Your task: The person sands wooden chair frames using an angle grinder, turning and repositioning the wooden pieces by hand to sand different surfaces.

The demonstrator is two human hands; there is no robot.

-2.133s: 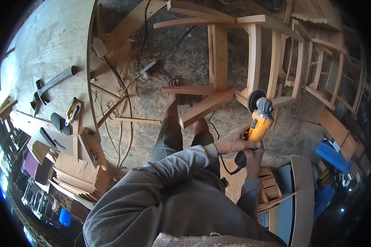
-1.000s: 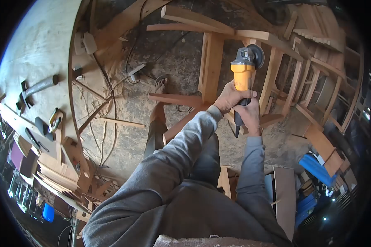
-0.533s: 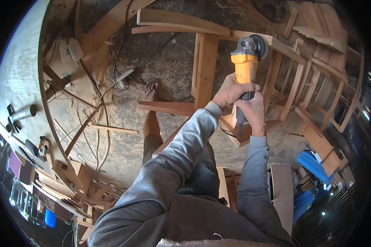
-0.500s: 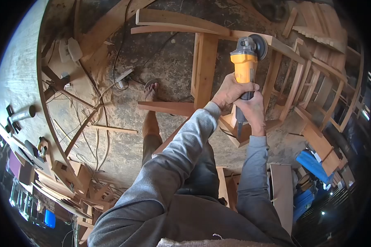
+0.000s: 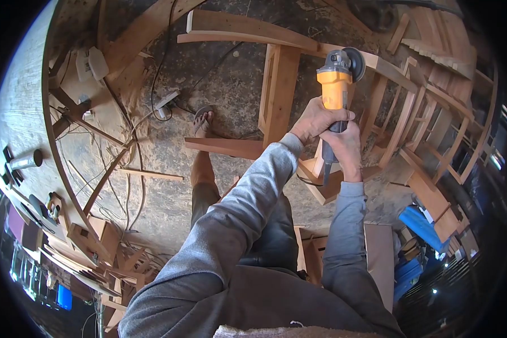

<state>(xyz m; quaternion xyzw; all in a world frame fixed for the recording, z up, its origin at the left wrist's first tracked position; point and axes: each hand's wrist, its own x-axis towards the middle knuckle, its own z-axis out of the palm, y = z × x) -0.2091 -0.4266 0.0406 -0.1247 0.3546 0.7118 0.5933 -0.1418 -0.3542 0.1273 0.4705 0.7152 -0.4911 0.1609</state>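
Note:
A yellow and grey angle grinder (image 5: 335,84) points away from me over a wooden chair frame (image 5: 280,93). Its black disc (image 5: 354,65) is over the frame's upper rail, and contact cannot be made out. My left hand (image 5: 319,120) is closed around the front of the grip, just behind the yellow body. Behind it, my right hand (image 5: 345,147) wraps the dark rear handle, its fingers close against the left hand. The cord end of the tool points down toward my body.
At the left a plywood table (image 5: 19,107) bears a hammer (image 5: 25,161). A power strip (image 5: 166,100) and cables lie on the floor near my foot. More wooden frames (image 5: 428,112) stand at the right, beside boards and a blue object (image 5: 422,225).
Both hands have carried the grinder up and forward from near my body to the chair frame. Over the last half second the hands hold nearly still while the view shifts slightly.

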